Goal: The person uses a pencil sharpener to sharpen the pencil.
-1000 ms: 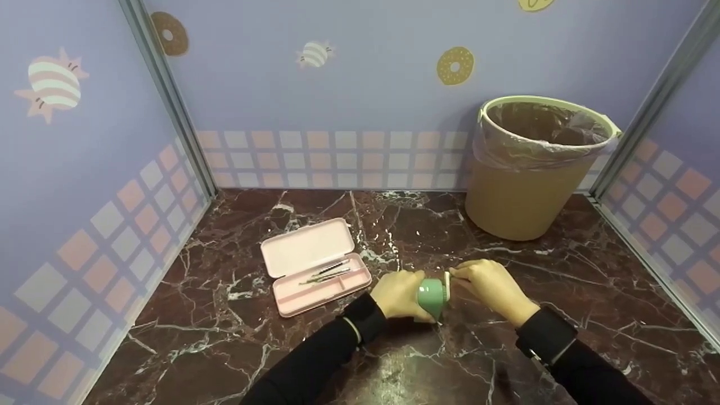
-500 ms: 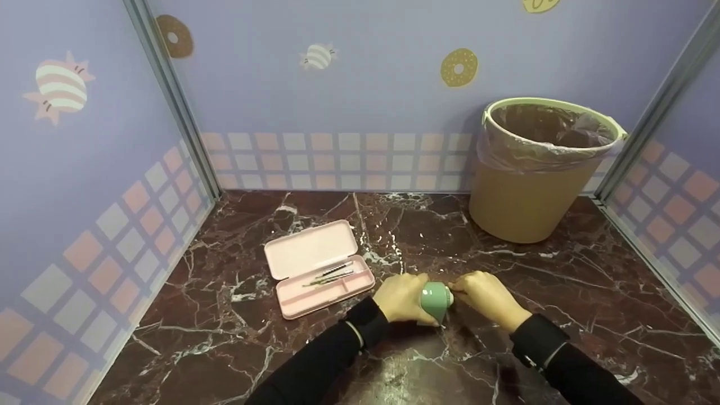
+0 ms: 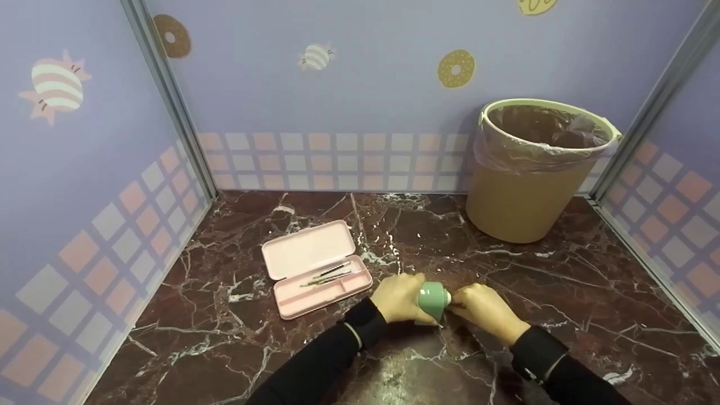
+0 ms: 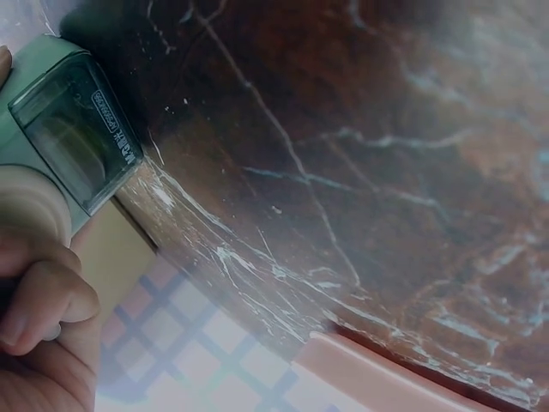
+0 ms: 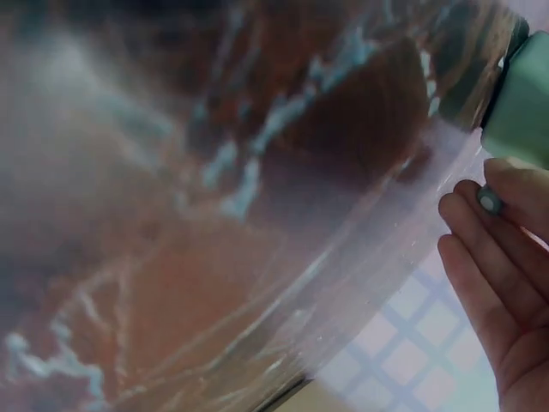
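A green crank pencil sharpener lies in front of me on the table, and my left hand grips it from the left. On its right side is the cream crank. My right hand pinches the crank's small knob between thumb and finger, with the other fingers extended in the right wrist view. In the left wrist view the sharpener's clear dark shavings drawer shows. Whether a pencil sits in the sharpener is hidden by the left hand.
An open pink pencil case lies left of the hands, with several slim pens or pencils inside. A tan waste bin lined with a clear bag stands at the back right. Patterned walls enclose the marble table.
My right hand has moved with the crank knob, lower and closer to me, so the crank has turned. My left hand keeps its grip on the pencil sharpener in nearly the same place.
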`<state>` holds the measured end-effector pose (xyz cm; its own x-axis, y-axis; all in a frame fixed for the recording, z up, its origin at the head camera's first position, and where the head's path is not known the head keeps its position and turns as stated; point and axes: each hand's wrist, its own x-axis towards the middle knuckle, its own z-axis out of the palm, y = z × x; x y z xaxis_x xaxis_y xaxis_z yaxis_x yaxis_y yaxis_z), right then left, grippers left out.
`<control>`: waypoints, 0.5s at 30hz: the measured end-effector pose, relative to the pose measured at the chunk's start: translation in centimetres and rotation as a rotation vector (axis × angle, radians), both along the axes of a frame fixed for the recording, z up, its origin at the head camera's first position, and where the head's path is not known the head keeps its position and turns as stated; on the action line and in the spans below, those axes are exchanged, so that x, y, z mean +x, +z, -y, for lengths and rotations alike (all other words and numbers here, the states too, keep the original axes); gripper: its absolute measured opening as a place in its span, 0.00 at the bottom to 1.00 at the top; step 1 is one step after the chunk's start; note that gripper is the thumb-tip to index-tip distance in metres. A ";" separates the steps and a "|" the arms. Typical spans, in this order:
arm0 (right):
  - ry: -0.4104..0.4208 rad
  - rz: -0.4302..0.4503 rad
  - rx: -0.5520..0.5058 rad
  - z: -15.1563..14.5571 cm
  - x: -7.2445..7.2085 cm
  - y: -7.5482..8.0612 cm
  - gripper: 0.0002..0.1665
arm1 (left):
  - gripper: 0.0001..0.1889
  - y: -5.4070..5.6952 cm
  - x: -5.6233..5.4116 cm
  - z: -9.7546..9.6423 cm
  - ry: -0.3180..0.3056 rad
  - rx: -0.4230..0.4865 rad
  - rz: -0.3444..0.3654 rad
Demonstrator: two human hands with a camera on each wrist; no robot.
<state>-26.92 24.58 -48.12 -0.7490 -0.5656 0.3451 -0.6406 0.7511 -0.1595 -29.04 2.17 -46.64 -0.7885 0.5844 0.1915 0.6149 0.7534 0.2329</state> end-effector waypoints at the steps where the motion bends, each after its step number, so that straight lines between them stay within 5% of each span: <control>1: -0.006 0.004 0.003 -0.1 0.2 -0.1 0.15 | 0.36 -0.1 0.0 0.0 0.003 0.001 0.001; 9: 0.010 0.015 -0.011 -0.1 0.9 -0.3 0.04 | 0.34 -0.1 0.3 0.1 0.014 0.016 0.015; 15: 0.054 -0.039 -0.009 -0.4 1.1 -0.2 0.05 | 0.34 0.1 0.5 0.0 0.024 0.020 0.014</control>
<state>-25.80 24.95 -48.34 -0.7031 -0.6015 0.3792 -0.6862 0.7138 -0.1401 -28.56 2.17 -46.53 -0.8049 0.5617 0.1915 0.5934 0.7630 0.2562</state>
